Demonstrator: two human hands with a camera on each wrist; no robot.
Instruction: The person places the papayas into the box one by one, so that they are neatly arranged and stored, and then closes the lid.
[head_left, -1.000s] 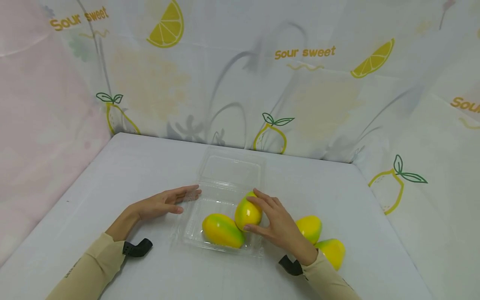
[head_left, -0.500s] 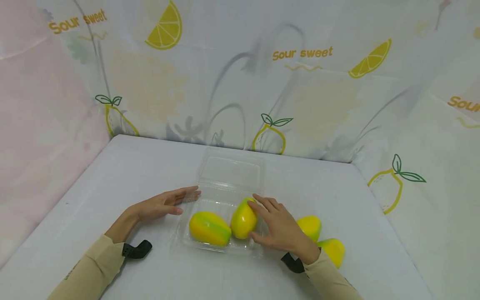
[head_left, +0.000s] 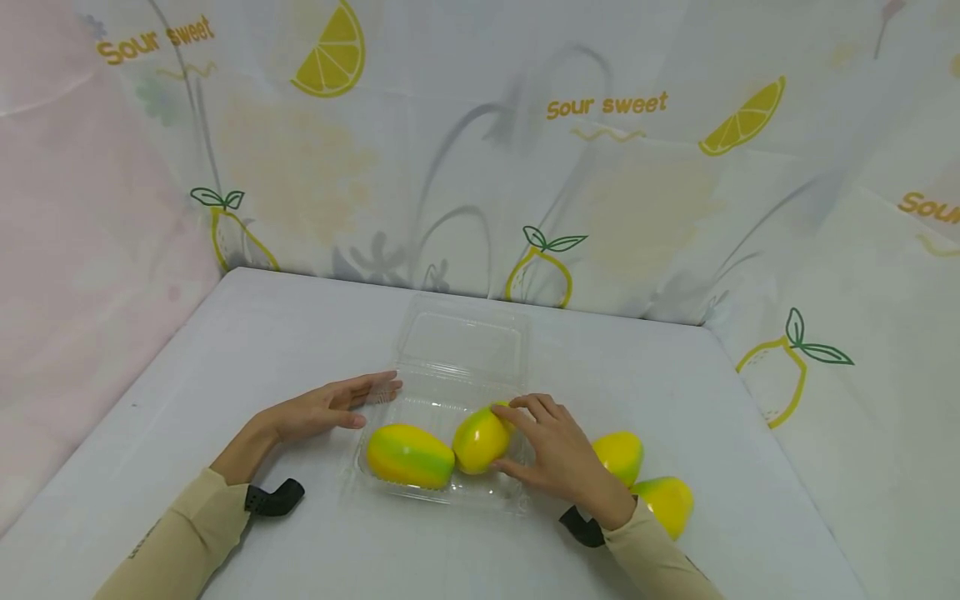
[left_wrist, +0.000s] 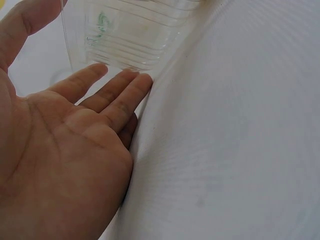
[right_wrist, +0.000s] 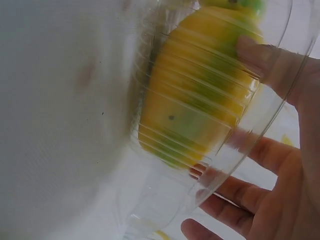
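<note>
A clear plastic clamshell box lies with its lid folded back. Inside it on the left is a yellow-green mango. A second mango leans in the right part of the box, and my right hand holds it between thumb and fingers. The right wrist view shows this mango through the ribbed clear wall, thumb on one side and fingertips at its end. My left hand lies beside the box's left side, fingers extended; in the left wrist view its fingertips are near the box wall.
Two more mangoes, one behind the other, lie on the white table right of the box, close to my right wrist. A fabric backdrop with lemon prints stands along the table's back edge.
The left mango has slid to the left inside the box. My right hand has lowered the other mango and tilted it, shifting it slightly left. My left hand stays where it was.
</note>
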